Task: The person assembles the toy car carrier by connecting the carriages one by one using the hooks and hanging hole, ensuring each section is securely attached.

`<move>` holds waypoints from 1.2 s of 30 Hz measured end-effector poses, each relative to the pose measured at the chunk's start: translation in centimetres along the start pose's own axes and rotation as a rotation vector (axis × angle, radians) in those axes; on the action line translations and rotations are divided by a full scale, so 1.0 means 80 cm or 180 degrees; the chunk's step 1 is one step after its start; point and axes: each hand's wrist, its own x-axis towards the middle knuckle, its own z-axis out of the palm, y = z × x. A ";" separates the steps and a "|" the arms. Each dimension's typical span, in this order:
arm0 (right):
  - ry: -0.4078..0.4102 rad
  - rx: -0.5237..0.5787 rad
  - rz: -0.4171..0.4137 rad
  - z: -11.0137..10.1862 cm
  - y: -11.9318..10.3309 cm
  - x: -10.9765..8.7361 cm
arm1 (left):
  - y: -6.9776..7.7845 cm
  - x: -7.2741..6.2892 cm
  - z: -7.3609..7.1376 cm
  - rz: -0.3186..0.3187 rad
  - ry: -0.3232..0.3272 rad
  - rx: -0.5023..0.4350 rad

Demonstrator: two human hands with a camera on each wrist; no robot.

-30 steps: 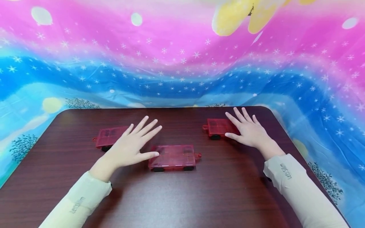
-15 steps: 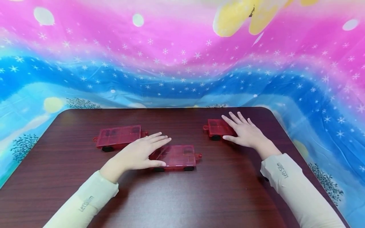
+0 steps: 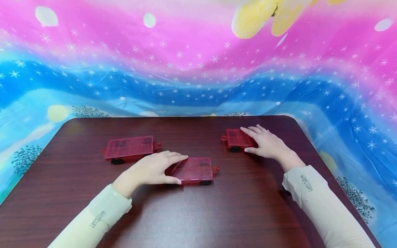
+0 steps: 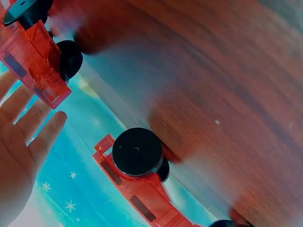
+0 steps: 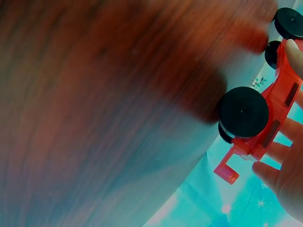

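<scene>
Three translucent red toy car bases with black wheels and small end hitches are on the brown table [image 3: 198, 213]. My left hand [image 3: 149, 170] grips the rear end of the middle car base [image 3: 195, 168], thumb along its near edge and fingers at the far edge. In the left wrist view, fingers [image 4: 26, 113] overlap its flat side. At the right, my right hand [image 3: 268, 143] holds the right car base [image 3: 237, 137]. Its thumb [image 5: 294, 56] lies on the side near a wheel, the other fingers across. My right palm covers that base's right end.
The left car base [image 3: 130, 148] stands just beyond my left hand, hitches at both ends. Behind the table hangs a pink and blue cloth [image 3: 198, 69] with snowflakes, which also borders both sides.
My left hand has moved right and down from hovering with spread fingers to the middle car base's end. My right hand's fingers have lowered and closed around the right car base.
</scene>
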 end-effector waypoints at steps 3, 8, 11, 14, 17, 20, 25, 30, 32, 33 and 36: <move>0.0024 0.0011 0.0008 -0.002 0.000 0.000 | 0.000 0.001 -0.001 -0.0041 -0.0054 -0.0039; 0.0044 0.0041 0.0025 -0.006 -0.002 -0.002 | 0.000 0.002 -0.003 -0.0073 -0.0091 -0.0094; 0.0064 0.0059 -0.0003 -0.007 -0.002 -0.003 | 0.000 0.003 -0.004 -0.0066 -0.0104 -0.0121; 0.0094 0.0071 -0.0026 -0.007 -0.002 -0.004 | -0.001 0.004 -0.004 -0.0056 -0.0103 -0.0129; 0.0097 0.0070 -0.0040 -0.008 -0.002 -0.006 | -0.001 0.005 -0.004 -0.0054 -0.0105 -0.0136; 0.0089 0.0061 -0.0062 -0.010 -0.003 -0.009 | -0.001 0.006 -0.004 -0.0058 -0.0113 -0.0144; 0.0100 0.0042 -0.0066 -0.013 -0.006 -0.016 | 0.000 0.006 -0.005 -0.0072 -0.0134 -0.0162; 0.0142 0.0005 -0.0086 -0.016 -0.009 -0.024 | 0.001 0.006 -0.004 -0.0078 -0.0133 -0.0170; 0.0160 -0.0020 -0.0102 -0.017 -0.011 -0.028 | 0.001 0.006 -0.004 -0.0076 -0.0129 -0.0167; 0.0163 -0.0034 -0.0099 -0.018 -0.011 -0.030 | 0.001 0.006 -0.004 -0.0075 -0.0128 -0.0167; 0.0188 -0.0069 -0.0114 -0.021 -0.014 -0.036 | 0.002 0.006 -0.004 -0.0081 -0.0130 -0.0162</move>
